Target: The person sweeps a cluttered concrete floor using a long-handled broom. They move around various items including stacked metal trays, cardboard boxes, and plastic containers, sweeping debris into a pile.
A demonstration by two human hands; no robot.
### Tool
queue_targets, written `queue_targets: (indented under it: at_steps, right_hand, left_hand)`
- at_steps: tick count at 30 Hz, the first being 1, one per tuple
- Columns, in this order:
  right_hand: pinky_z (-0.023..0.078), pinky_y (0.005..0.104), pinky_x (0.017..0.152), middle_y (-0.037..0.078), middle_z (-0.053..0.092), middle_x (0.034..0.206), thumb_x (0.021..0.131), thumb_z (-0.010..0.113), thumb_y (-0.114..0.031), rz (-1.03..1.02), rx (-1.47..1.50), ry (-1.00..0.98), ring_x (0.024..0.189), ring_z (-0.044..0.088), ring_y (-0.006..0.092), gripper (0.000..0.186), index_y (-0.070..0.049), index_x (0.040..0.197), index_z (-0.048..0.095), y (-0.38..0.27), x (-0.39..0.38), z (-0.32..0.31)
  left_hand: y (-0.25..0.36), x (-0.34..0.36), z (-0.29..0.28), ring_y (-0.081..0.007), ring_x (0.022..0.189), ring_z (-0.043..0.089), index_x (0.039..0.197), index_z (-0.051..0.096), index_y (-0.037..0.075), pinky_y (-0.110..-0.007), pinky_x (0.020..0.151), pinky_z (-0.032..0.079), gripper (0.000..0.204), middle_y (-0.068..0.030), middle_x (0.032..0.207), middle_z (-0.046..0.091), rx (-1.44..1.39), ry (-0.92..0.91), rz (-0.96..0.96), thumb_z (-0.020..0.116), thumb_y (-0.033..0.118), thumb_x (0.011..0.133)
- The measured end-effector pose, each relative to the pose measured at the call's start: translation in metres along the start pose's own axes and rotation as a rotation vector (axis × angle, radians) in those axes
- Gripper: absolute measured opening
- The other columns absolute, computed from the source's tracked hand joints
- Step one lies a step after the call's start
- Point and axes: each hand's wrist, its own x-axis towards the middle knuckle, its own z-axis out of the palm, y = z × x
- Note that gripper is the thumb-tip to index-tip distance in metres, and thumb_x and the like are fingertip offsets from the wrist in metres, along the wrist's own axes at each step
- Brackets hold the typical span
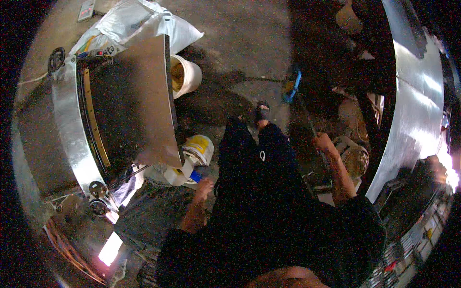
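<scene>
My right hand (324,144) is closed round the end of a long thin handle. A tool with a blue head (296,86) lies at the far end of that line, low over the dark floor; its exact kind is too dim to tell. My left hand (205,186) hangs beside my left leg, near a white bucket with a yellow label (200,148) and a small blue object (195,176). Its fingers are dim and blurred, and I see nothing in them for certain. My dark-trousered legs and one sandalled foot (262,113) show between the hands.
A machine with a wide brown panel (151,101), a metal edge and black handwheels (56,59) stands at left. Behind its panel are a white bucket (192,78) and white sacks (129,24). A long shiny metal surface (418,101) runs along the right. Round containers (353,161) sit below it.
</scene>
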Motion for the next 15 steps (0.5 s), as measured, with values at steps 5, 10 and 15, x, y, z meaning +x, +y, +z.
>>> queue_targets:
  at_steps: [5,10,15]
  right_hand:
    - [0.036,0.0274,0.040,0.000,0.050,0.063,0.083,0.056,-0.016,0.387,1.197,0.068,0.045,0.044,0.0101,0.022,-0.007,0.102,0.054,-0.098,0.047,-0.076]
    - [0.035,0.0254,0.040,0.000,0.052,0.059,0.084,0.052,-0.021,0.185,1.192,-0.131,0.043,0.044,0.0107,0.018,-0.004,0.087,0.058,-0.173,0.263,-0.177]
    - [0.039,0.0301,0.044,0.003,0.055,0.064,0.082,0.055,-0.026,0.296,1.203,-0.102,0.046,0.048,0.0133,0.023,-0.003,0.084,0.057,-0.114,0.348,-0.192]
  left_hand:
    - [0.021,0.027,0.061,-0.0215,0.082,0.056,0.107,0.050,0.002,-0.033,0.065,0.046,0.038,-0.0076,0.092,0.055,0.673,0.328,0.032,0.046,0.035,0.089]
    - [0.128,0.092,0.082,-0.0188,0.085,0.056,0.109,0.050,0.000,-0.032,0.070,0.046,0.039,-0.0070,0.095,0.057,0.723,0.300,0.179,0.048,0.034,0.089]
    - [0.215,0.080,0.042,-0.0176,0.087,0.056,0.110,0.050,0.001,-0.032,0.072,0.046,0.039,-0.0072,0.097,0.057,0.238,0.181,0.231,0.048,0.034,0.089]
